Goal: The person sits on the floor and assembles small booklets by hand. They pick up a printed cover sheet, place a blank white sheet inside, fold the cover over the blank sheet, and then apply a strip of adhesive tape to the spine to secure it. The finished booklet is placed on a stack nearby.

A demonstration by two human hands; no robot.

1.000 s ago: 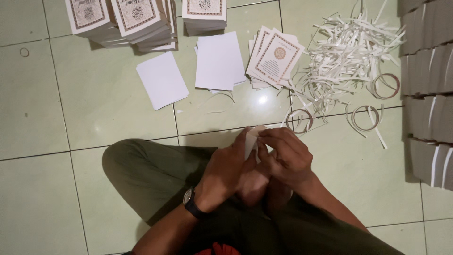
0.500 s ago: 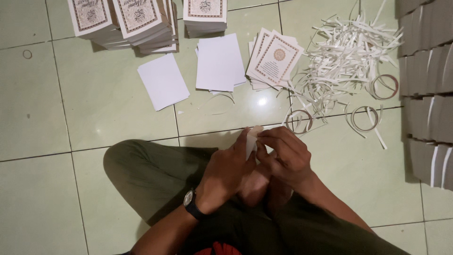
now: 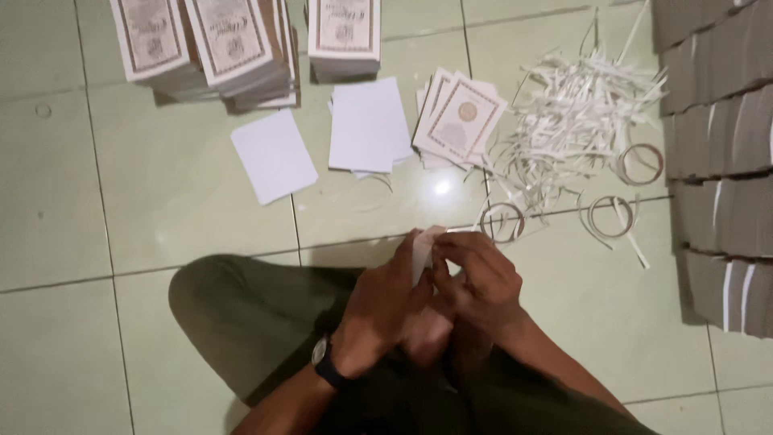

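1. While the left hand and the right hand met over the lap, both were pinched shut on a small white sheet that stood nearly upright between them – the left cupping it from behind, the right's fingertips closed on its upper edge. How hard either pinch pressed could not be told
2. Since the sheet was held only at its edges and well above the floor tiles, a loosened pinch would probably have let it drop onto the dark green trouser leg or the tiles
3. Because the fingers worked so close together, a pull at an angle could have creased or torn the thin paper
4. As the heap of white paper strips lay near the right edge of the tiled floor, with tape rolls just beside it, a wide sweep of the right arm might have scattered the strips into the printed cards – and mixed waste with good stock
5. If a knee shifted forward, the loose blank sheets further out on the floor could have slid or bent
6. Though the tall piles of printed booklets at the far edge looked steady, they leaned a little, so a knock might have toppled them
7. Where the grey stacked boards lined the right edge, little room was left for that elbow
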